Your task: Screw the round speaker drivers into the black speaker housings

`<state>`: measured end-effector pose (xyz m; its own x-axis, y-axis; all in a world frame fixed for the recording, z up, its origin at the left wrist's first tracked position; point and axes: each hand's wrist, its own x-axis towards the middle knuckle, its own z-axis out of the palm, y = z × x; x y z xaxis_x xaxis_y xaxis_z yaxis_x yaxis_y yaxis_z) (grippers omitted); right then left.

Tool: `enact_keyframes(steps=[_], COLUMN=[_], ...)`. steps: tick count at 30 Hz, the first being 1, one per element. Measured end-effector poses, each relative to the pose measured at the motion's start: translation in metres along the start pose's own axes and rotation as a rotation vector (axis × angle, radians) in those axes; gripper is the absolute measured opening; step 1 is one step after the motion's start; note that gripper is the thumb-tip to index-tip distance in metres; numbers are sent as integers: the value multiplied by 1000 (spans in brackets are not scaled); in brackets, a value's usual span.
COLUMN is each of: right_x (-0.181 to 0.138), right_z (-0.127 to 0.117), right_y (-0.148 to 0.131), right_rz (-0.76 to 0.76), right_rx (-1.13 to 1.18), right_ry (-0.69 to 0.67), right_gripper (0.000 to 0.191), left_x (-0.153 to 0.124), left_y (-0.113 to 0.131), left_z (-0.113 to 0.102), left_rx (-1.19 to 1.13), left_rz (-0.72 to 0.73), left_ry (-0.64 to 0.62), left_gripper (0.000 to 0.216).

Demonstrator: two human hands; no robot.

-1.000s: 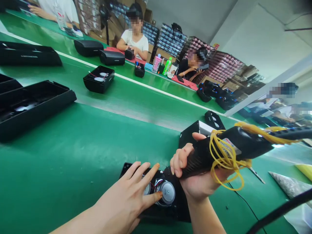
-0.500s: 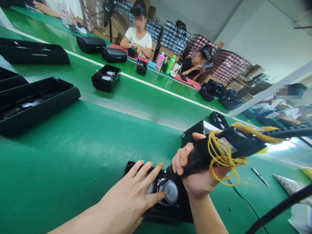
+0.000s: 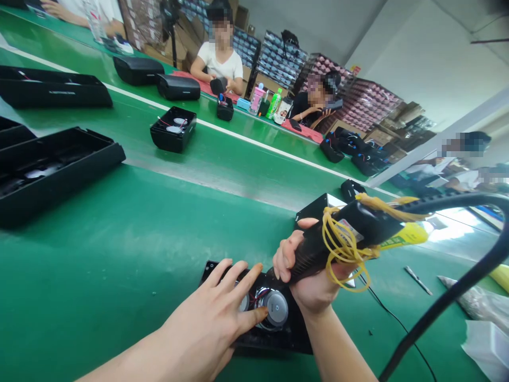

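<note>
A black speaker panel with round silver speaker drivers and thin red wires lies on the bench in front of me. My left hand rests flat over its left part with fingers spread, the thumb touching the nearer driver. My right hand is wrapped round a black corded electric screwdriver, slanted with its nose down at the panel's far edge beside the drivers. My fingers hide the tip. Yellow rubber bands are looped around the screwdriver's body, and a thick black cable leaves its back end.
Open black speaker housings stand at left, and a smaller housing sits mid-bench. Just behind my right hand is a black box. A pen and plastic bags lie at right. Co-workers sit across the bench.
My right hand and the screwdriver have shifted slightly left and tipped, showing more of the cable and a yellow-labelled thing behind. My left hand stays on the panel.
</note>
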<state>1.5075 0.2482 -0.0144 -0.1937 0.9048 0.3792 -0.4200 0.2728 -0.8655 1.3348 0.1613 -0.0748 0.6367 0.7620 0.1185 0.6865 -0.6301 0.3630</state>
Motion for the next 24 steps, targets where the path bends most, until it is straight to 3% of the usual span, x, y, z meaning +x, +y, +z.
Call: enact_keyframes(steps=[8, 20, 22, 24], right_x=[-6, -9, -10, -9], right_z=[-6, 1, 1, -1], right_y=[5, 12, 14, 14], right_rz=[55, 74, 59, 36], right_rx=[37, 116, 110, 101], right_ry=[-138, -138, -118, -89], right_gripper=[61, 60, 64, 67], left_x=[3, 2, 0, -2], left_y=[2, 4, -2, -12], left_z=[-4, -9, 0, 13], left_rx=[8, 88, 143, 251], left_rz=[-4, -20, 17, 83], left_ry=[-6, -31, 19, 166], left_gripper=[72, 73, 84, 94])
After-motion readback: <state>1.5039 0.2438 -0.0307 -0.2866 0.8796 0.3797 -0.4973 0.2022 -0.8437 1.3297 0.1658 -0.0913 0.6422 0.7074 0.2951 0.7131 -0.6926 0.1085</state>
